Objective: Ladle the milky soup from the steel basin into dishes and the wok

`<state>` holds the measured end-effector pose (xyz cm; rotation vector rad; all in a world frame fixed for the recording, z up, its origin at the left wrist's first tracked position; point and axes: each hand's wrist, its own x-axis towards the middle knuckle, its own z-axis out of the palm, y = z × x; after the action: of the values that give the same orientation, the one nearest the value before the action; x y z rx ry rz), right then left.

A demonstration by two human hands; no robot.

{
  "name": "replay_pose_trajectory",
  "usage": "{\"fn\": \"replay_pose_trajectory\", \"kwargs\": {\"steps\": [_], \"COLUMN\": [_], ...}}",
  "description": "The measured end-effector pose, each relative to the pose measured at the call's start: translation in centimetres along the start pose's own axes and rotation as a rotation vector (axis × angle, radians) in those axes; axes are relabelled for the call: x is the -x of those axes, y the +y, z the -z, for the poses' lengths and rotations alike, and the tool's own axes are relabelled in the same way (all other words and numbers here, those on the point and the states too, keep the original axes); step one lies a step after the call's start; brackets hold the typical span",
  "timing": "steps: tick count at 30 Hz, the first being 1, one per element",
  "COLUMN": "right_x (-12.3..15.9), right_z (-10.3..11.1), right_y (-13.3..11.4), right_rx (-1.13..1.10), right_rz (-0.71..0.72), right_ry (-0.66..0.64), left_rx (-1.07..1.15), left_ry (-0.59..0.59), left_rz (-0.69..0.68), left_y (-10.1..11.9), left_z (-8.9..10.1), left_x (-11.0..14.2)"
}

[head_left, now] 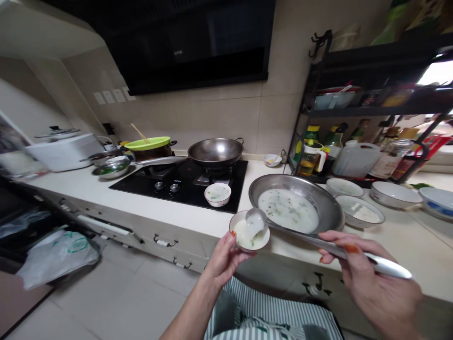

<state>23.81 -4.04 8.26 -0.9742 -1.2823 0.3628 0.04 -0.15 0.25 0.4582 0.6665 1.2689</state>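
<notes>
My left hand (228, 255) grips a small bowl (241, 218) with a dark red rim, part filled with pale, milky soup. Over that bowl a metal ladle (318, 242) is tipped, white soup running from its head. The ladle's long handle lies between the fingers and thumb of my right hand (371, 278). Just behind the two hands, a wide steel pan (329, 200) on the counter holds white soup flecked with green bits. A filled bowl (217, 194) of the same soup rests on the front edge of the black cooktop.
An empty steel wok (215, 150) sits on the right burner of the gas cooktop (163, 200). Several bowls (394, 196) stand right of the pan, before a black rack (300, 137) with bottles. A lime-green basin (148, 143) and white appliance (65, 153) are leftward. Drawer handles (164, 242) stick out below.
</notes>
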Motion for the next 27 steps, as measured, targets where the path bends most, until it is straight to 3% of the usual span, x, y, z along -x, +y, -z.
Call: {"fn": "replay_pose_trajectory", "kwargs": {"steps": [5, 9, 12, 17, 19, 22, 27], "right_x": [0.6, 0.5, 0.9, 0.7, -0.1, -1.3, -2.1], "right_z": [1.0, 1.4, 1.2, 0.5, 0.5, 0.9, 0.9], "right_y": [0.3, 0.0, 0.2, 1.1, 1.6, 2.7, 5.0], "right_rx": [0.060, 0.097, 0.061, -0.118, -0.195, -0.134, 0.218], "right_rz": [0.362, 0.537, 0.411, -0.123, -0.228, -0.229, -0.086], "right_ry": [-0.358, -0.472, -0.359, 0.037, 0.163, 0.257, 0.104], "left_rx": [0.013, 0.015, 0.004, -0.008, -0.008, -0.009, -0.008], "left_ry": [-0.018, -0.025, -0.007, 0.009, 0.013, 0.014, 0.011], "left_rz": [0.002, 0.007, 0.009, 0.007, 0.003, 0.001, -0.003], "left_y": [-0.1, -0.1, 0.0, 0.1, 0.2, 0.2, 0.1], "left_z": [0.3, 0.3, 0.1, -0.2, -0.3, -0.4, -0.2], "left_x": [-0.2, -0.2, -0.1, 0.1, 0.2, 0.2, 0.1]}}
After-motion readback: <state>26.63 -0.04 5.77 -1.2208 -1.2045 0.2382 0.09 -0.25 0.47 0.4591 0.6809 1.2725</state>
